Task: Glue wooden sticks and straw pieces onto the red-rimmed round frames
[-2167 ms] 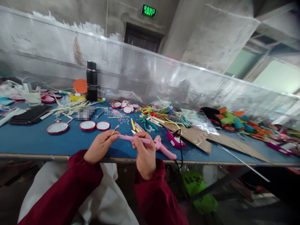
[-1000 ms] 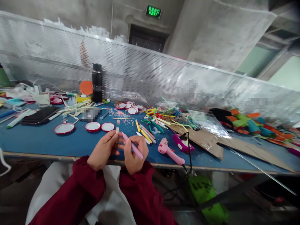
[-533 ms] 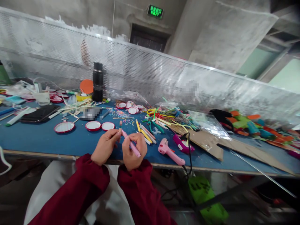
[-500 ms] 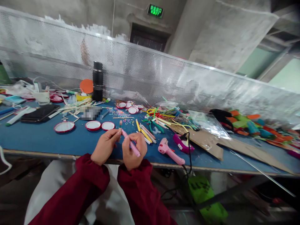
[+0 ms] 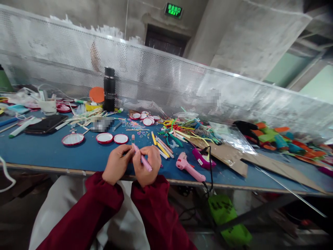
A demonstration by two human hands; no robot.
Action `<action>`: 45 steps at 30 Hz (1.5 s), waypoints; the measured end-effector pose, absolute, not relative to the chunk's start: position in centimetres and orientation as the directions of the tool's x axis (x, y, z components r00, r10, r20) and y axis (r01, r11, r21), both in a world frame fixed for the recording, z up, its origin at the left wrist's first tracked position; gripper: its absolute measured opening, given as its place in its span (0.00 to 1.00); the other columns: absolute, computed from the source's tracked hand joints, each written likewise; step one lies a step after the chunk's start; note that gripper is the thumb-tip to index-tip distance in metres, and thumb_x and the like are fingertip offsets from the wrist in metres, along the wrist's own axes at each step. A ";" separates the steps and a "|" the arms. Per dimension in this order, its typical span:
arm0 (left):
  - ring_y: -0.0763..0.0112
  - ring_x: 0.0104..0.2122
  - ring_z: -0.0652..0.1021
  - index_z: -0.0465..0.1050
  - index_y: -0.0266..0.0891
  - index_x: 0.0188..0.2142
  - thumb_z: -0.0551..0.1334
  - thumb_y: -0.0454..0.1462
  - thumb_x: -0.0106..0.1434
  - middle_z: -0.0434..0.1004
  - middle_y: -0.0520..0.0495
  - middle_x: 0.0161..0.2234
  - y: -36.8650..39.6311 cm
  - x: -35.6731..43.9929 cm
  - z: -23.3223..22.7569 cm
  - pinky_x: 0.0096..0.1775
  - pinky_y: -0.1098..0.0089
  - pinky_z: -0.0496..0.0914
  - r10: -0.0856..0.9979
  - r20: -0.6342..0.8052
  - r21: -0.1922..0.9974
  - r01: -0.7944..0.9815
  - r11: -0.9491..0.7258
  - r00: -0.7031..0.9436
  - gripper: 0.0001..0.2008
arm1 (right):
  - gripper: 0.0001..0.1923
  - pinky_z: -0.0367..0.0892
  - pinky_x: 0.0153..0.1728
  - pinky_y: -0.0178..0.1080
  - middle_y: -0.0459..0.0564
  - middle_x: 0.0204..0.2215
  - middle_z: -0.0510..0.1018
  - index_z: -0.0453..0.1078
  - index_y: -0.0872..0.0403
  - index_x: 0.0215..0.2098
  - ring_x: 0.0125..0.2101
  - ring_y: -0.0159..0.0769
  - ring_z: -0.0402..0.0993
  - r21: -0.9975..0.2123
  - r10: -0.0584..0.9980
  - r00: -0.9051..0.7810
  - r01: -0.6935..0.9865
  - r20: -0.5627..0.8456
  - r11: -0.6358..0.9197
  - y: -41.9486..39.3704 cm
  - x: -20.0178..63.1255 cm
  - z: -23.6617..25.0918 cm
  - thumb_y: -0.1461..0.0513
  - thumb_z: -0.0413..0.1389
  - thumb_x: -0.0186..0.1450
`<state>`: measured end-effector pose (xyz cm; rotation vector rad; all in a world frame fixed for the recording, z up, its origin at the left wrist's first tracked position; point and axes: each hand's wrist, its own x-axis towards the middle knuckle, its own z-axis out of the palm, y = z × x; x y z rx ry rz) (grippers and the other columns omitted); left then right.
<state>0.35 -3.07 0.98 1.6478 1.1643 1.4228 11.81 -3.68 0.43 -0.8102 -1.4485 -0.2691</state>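
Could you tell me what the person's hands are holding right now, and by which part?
The right hand grips a pink stick around its middle; the left hand pinches a small wooden stick by its lower end.

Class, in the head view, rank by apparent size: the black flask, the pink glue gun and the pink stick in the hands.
1. Tall black cylindrical flask.
2. Pink plastic glue gun, close behind, and nearer the camera.
3. Thin pink stick.
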 end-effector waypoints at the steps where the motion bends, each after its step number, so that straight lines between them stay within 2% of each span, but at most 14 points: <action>1: 0.66 0.31 0.74 0.79 0.37 0.33 0.59 0.45 0.62 0.78 0.48 0.29 -3.1 0.3 0.9 0.37 0.69 0.67 0.917 0.399 0.897 0.206 -0.392 0.008 0.15 | 0.08 0.65 0.36 0.41 0.45 0.24 0.73 0.61 0.50 0.28 0.28 0.35 0.69 -0.324 0.300 0.147 0.619 0.943 0.715 -3.7 11.8 0.4 0.65 0.54 0.63; 6: 0.65 0.34 0.75 0.79 0.38 0.33 0.60 0.45 0.62 0.81 0.46 0.33 -3.1 0.3 0.8 0.39 0.69 0.68 0.904 0.426 0.884 0.222 -0.411 -0.023 0.14 | 0.08 0.66 0.38 0.41 0.44 0.23 0.73 0.61 0.50 0.28 0.28 0.34 0.70 -0.335 0.322 0.141 0.636 0.936 0.695 -3.8 11.7 0.6 0.65 0.54 0.64; 13: 0.68 0.28 0.71 0.79 0.37 0.31 0.59 0.46 0.62 0.76 0.49 0.27 -3.2 0.5 1.1 0.33 0.71 0.65 0.913 0.407 0.890 0.232 -0.392 -0.021 0.16 | 0.08 0.65 0.36 0.41 0.45 0.23 0.71 0.60 0.49 0.27 0.28 0.35 0.67 -0.346 0.323 0.163 0.657 0.932 0.670 -3.7 11.8 0.4 0.64 0.53 0.64; 18: 0.66 0.32 0.74 0.79 0.37 0.32 0.60 0.44 0.61 0.80 0.47 0.32 -3.2 0.4 1.0 0.36 0.70 0.67 0.911 0.412 0.891 0.222 -0.396 -0.030 0.14 | 0.08 0.65 0.36 0.41 0.45 0.24 0.72 0.61 0.50 0.28 0.28 0.35 0.68 -0.306 0.311 0.111 0.643 0.944 0.701 -3.6 11.8 0.3 0.65 0.54 0.64; 23: 0.68 0.29 0.73 0.79 0.37 0.32 0.59 0.45 0.62 0.79 0.48 0.29 -3.2 0.4 1.0 0.34 0.70 0.66 0.910 0.415 0.887 0.228 -0.401 -0.018 0.15 | 0.08 0.65 0.36 0.41 0.45 0.23 0.71 0.60 0.49 0.28 0.28 0.35 0.68 -0.324 0.310 0.142 0.654 0.940 0.684 -3.6 11.8 0.3 0.65 0.54 0.64; 26: 0.67 0.31 0.74 0.79 0.37 0.32 0.59 0.44 0.62 0.80 0.47 0.31 -3.2 0.4 1.0 0.35 0.70 0.67 0.907 0.422 0.882 0.239 -0.407 -0.014 0.15 | 0.08 0.65 0.36 0.41 0.45 0.23 0.72 0.60 0.50 0.28 0.28 0.35 0.68 -0.315 0.311 0.126 0.651 0.942 0.691 -3.7 11.7 0.3 0.65 0.54 0.64; 30: 0.65 0.34 0.75 0.79 0.37 0.32 0.59 0.43 0.61 0.81 0.46 0.33 -3.1 0.4 0.8 0.39 0.69 0.67 0.896 0.444 0.868 0.259 -0.425 -0.018 0.14 | 0.08 0.65 0.37 0.41 0.44 0.24 0.73 0.61 0.50 0.29 0.29 0.34 0.69 -0.285 0.291 0.101 0.647 0.951 0.707 -3.7 11.7 0.3 0.66 0.54 0.64; 35: 0.67 0.31 0.73 0.78 0.36 0.32 0.58 0.45 0.63 0.78 0.48 0.29 -3.1 0.4 0.6 0.36 0.70 0.66 0.905 0.425 0.874 0.263 -0.409 -0.004 0.16 | 0.08 0.65 0.35 0.40 0.44 0.23 0.71 0.61 0.51 0.28 0.28 0.34 0.67 -0.290 0.250 0.156 0.649 0.956 0.703 -3.7 11.7 0.3 0.66 0.54 0.64; 39: 0.67 0.33 0.74 0.79 0.36 0.34 0.59 0.44 0.62 0.79 0.47 0.32 -2.9 0.3 0.4 0.38 0.70 0.66 0.901 0.433 0.874 0.254 -0.415 -0.016 0.15 | 0.08 0.64 0.35 0.39 0.44 0.23 0.71 0.61 0.51 0.28 0.28 0.34 0.67 -0.270 0.246 0.130 0.644 0.961 0.716 -3.6 11.7 0.2 0.66 0.54 0.64; 45: 0.68 0.31 0.73 0.79 0.36 0.33 0.59 0.45 0.62 0.78 0.48 0.30 -3.0 0.4 0.4 0.36 0.70 0.66 0.902 0.430 0.877 0.245 -0.413 -0.020 0.15 | 0.08 0.64 0.35 0.40 0.44 0.23 0.71 0.61 0.51 0.28 0.28 0.34 0.67 -0.269 0.240 0.135 0.655 0.961 0.706 -3.5 11.7 0.2 0.66 0.54 0.64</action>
